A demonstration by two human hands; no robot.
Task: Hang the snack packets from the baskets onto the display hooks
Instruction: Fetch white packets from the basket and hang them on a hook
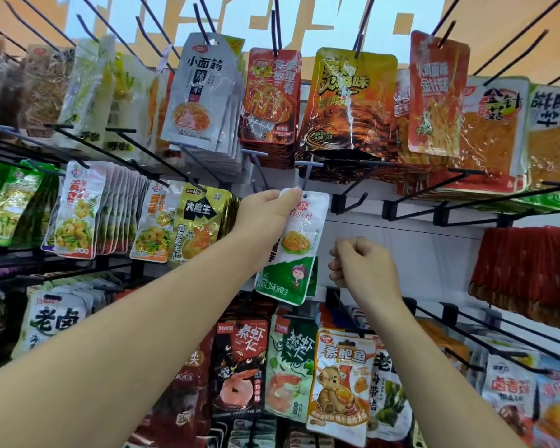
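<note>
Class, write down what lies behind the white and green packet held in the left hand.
Behind the packet, gripped by the left hand, the white back panel shows at its edges. A hook sticks out above it. Whatever lies directly behind is covered.

packet [299,247] under hook [308,164] | left hand [265,218] left | right hand [362,266] right

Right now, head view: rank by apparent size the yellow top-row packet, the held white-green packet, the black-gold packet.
1. yellow packet
2. white-green packet, in the left hand; nearer the camera, so unsure
3. black-gold packet
</note>
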